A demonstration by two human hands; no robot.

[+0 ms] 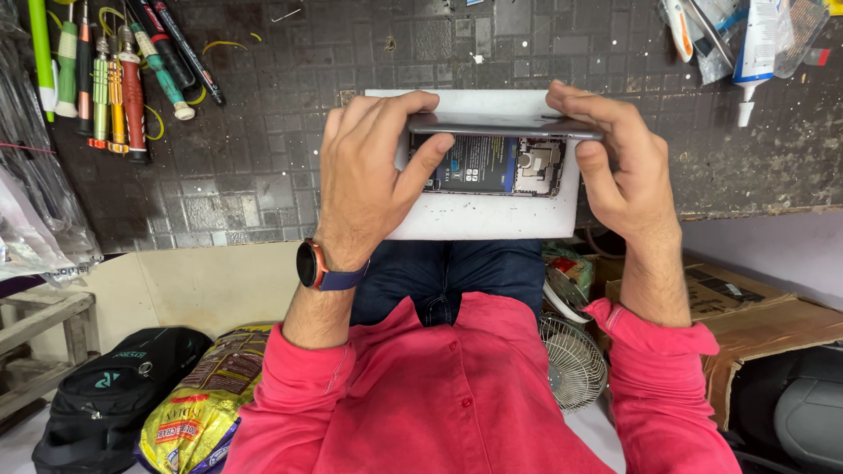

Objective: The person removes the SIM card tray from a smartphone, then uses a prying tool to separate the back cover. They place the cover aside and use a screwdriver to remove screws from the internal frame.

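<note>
Dark tiled workbench [263,175]: my left hand [364,175] and right hand [619,162] grip the opened phone [496,158]; its half-lifted back panel [505,125] could crack if twisted.

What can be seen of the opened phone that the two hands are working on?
The phone lies flat on a white pad at the edge of the dark workbench. It is open: a dark battery fills most of the body, with a metal-shielded board to its right. A thin grey panel, seemingly its lifted cover, stands on edge along the far side. The left hand grips the panel's left end, thumb on the battery; the right hand holds the right end.
</note>
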